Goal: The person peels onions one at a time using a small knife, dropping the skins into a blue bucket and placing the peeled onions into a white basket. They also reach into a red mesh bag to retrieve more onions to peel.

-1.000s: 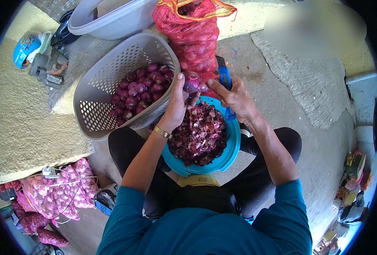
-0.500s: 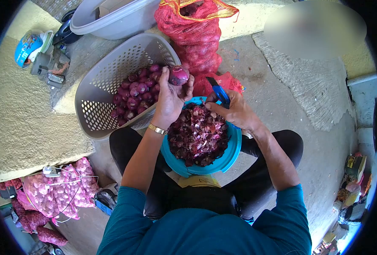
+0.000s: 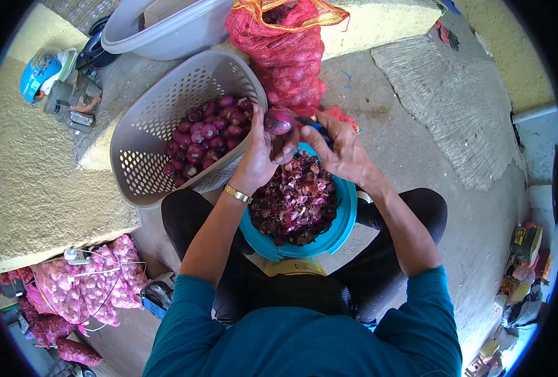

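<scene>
A red onion (image 3: 279,120) is held in my left hand (image 3: 260,151), above the near rim of the blue basin. My right hand (image 3: 344,147) grips a blue utility knife (image 3: 320,129), its front end up against the onion's right side. Below both hands, the blue basin (image 3: 347,220) holds a heap of onion skins (image 3: 295,201). To the left, a grey perforated basket (image 3: 142,113) contains many red onions (image 3: 207,135). My fingers partly cover the knife.
A red mesh sack of onions (image 3: 288,63) stands beyond the basin, beside a pale tub (image 3: 172,31). Pink mesh bags of garlic (image 3: 78,283) lie at the lower left. Assorted goods (image 3: 521,276) line the right edge. A low ledge (image 3: 379,25) runs along the back.
My right hand has moved up and left, bringing the knife from apart to against the onion. My left hand has shifted slightly right and down with the onion.
</scene>
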`<control>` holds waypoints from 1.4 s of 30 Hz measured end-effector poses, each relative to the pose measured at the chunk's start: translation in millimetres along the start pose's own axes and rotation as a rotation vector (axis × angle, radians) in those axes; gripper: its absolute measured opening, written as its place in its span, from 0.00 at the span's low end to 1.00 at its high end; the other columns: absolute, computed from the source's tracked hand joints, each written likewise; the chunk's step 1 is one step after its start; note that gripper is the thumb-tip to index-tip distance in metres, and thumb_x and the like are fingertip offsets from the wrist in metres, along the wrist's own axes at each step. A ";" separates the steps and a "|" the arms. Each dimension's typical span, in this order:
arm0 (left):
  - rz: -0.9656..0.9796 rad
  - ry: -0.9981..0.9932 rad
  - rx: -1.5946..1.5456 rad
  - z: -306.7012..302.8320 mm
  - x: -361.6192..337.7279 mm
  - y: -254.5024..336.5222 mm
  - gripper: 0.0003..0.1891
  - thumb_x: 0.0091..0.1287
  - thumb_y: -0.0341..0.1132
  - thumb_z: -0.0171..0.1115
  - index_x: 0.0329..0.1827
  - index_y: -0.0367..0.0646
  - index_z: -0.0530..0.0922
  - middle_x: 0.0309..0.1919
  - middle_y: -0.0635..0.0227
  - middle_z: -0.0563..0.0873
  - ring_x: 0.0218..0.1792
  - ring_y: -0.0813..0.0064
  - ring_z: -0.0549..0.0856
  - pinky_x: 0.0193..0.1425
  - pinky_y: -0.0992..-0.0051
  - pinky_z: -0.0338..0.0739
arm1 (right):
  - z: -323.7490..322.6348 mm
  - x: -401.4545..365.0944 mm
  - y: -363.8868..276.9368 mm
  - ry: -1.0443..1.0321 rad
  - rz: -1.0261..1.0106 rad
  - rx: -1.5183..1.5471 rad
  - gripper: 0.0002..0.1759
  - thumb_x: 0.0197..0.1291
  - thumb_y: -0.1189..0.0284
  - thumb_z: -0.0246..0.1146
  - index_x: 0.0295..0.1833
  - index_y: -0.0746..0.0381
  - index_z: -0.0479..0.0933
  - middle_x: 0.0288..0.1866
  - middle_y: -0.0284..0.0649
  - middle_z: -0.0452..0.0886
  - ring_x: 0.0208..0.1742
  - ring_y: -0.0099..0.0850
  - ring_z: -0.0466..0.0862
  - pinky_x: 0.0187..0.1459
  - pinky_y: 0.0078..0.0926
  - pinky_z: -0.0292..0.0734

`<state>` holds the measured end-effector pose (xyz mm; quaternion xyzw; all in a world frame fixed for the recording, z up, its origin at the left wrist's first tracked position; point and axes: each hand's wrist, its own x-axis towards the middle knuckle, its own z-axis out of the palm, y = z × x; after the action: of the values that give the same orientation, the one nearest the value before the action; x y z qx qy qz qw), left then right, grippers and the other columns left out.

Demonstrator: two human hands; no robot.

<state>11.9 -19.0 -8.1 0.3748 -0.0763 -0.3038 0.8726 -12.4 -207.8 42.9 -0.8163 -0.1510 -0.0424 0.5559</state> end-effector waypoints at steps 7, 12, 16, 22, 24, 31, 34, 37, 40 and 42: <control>-0.021 0.092 0.043 0.5 1.1 -10.2 0.32 0.75 0.68 0.35 0.45 0.49 0.77 0.24 0.78 0.75 0.23 0.85 0.70 0.24 0.83 0.60 | -3.5 0.2 -9.0 -0.107 0.084 -0.255 0.25 0.61 0.51 0.69 0.40 0.66 0.80 0.25 0.50 0.82 0.26 0.41 0.86 0.30 0.36 0.78; -0.039 0.111 0.019 3.4 0.1 -10.3 0.31 0.75 0.67 0.36 0.46 0.49 0.77 0.26 0.79 0.76 0.24 0.86 0.71 0.25 0.83 0.60 | -0.5 -1.2 -1.8 -0.113 0.103 -0.200 0.26 0.61 0.50 0.69 0.39 0.66 0.80 0.24 0.50 0.82 0.26 0.43 0.85 0.30 0.38 0.78; -0.047 0.114 -0.004 8.3 0.4 -10.2 0.32 0.76 0.67 0.35 0.48 0.49 0.77 0.26 0.79 0.75 0.25 0.87 0.71 0.25 0.83 0.60 | 2.6 -1.7 8.0 -0.063 0.026 -0.252 0.25 0.61 0.51 0.69 0.35 0.66 0.79 0.22 0.50 0.80 0.26 0.48 0.84 0.30 0.40 0.77; -0.057 0.079 0.011 8.6 0.4 -10.3 0.32 0.76 0.66 0.35 0.50 0.47 0.77 0.26 0.80 0.74 0.25 0.87 0.70 0.25 0.83 0.59 | 3.2 -1.1 7.5 -0.079 0.031 -0.243 0.24 0.63 0.54 0.68 0.32 0.67 0.78 0.22 0.51 0.79 0.26 0.49 0.83 0.29 0.41 0.76; -0.056 0.095 0.018 8.3 0.3 -9.6 0.32 0.76 0.66 0.35 0.50 0.47 0.77 0.26 0.80 0.74 0.25 0.87 0.70 0.25 0.83 0.59 | 3.7 -1.3 8.5 -0.067 0.023 -0.174 0.23 0.64 0.54 0.67 0.32 0.67 0.79 0.21 0.51 0.79 0.26 0.50 0.83 0.29 0.41 0.75; -0.039 0.108 0.071 8.3 -0.2 -9.3 0.32 0.75 0.67 0.36 0.49 0.48 0.77 0.27 0.80 0.74 0.25 0.87 0.69 0.25 0.83 0.58 | -4.3 -0.9 6.7 -0.123 -0.051 -0.353 0.22 0.64 0.54 0.66 0.33 0.65 0.80 0.21 0.51 0.79 0.26 0.51 0.82 0.29 0.43 0.76; -0.028 0.099 0.050 -0.4 1.9 -12.0 0.31 0.75 0.67 0.38 0.49 0.49 0.77 0.32 0.76 0.79 0.28 0.84 0.74 0.28 0.81 0.66 | -5.1 -1.8 10.4 -0.126 -0.173 -0.439 0.22 0.63 0.52 0.66 0.34 0.62 0.81 0.20 0.50 0.79 0.25 0.50 0.82 0.28 0.44 0.76; -0.029 0.298 -0.015 9.3 4.3 -12.8 0.32 0.74 0.67 0.40 0.51 0.48 0.77 0.37 0.70 0.82 0.35 0.78 0.80 0.38 0.76 0.76 | -6.6 -4.9 5.9 -0.197 -0.269 -0.537 0.21 0.62 0.50 0.65 0.35 0.58 0.82 0.19 0.49 0.78 0.25 0.49 0.82 0.28 0.44 0.76; -0.003 0.101 -0.097 -6.2 6.7 -9.0 0.32 0.74 0.66 0.42 0.54 0.45 0.77 0.43 0.65 0.84 0.42 0.72 0.83 0.49 0.70 0.79 | -10.1 -7.3 2.8 -0.274 -0.350 -0.605 0.21 0.61 0.48 0.65 0.38 0.56 0.83 0.19 0.47 0.78 0.24 0.48 0.82 0.27 0.44 0.75; -0.009 0.145 -0.177 -1.5 6.9 -9.7 0.32 0.74 0.66 0.43 0.56 0.44 0.76 0.44 0.65 0.83 0.42 0.71 0.82 0.51 0.69 0.79 | -15.8 -7.3 0.2 -0.357 -0.318 -0.544 0.20 0.61 0.50 0.66 0.40 0.57 0.82 0.21 0.47 0.79 0.26 0.48 0.82 0.29 0.44 0.75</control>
<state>13.5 -27.3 -16.6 0.3173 0.0157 -0.2854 0.9042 -17.7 -223.9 46.9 -0.8952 -0.3540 -0.0238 0.2696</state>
